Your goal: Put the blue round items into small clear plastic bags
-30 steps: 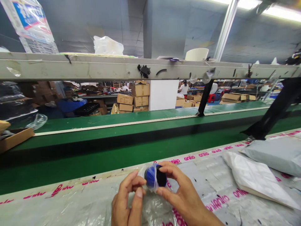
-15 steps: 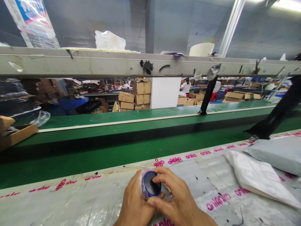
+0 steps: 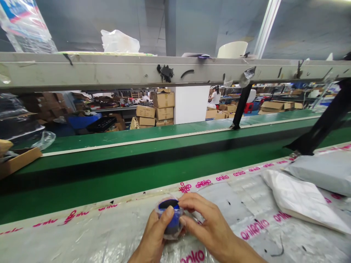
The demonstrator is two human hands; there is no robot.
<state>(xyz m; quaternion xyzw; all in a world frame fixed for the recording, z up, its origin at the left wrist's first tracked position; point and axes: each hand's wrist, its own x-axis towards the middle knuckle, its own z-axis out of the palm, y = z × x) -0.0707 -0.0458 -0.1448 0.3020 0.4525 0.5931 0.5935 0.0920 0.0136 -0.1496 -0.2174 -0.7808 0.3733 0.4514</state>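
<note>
A small round blue-and-black object sits in a clear plastic wrap just above the work surface. Its black end faces up and its blue side faces me. My left hand grips it from the near side, with the thumb pressed on the film. My right hand holds it from the right, with the fingertips on the wrapped top edge. The fingers hide part of the object. Both hands are over a plastic sheet printed with pink "anko" lettering.
A grey mailer bag and a white bag lie to the right on the sheet. Beyond it run a green conveyor and an overhead metal beam. Cardboard boxes and a co-worker stand far behind.
The wrapped object has turned in my hands, from lying sideways, then black face towards me, to black end up with blue side showing. The view has shifted slightly.
</note>
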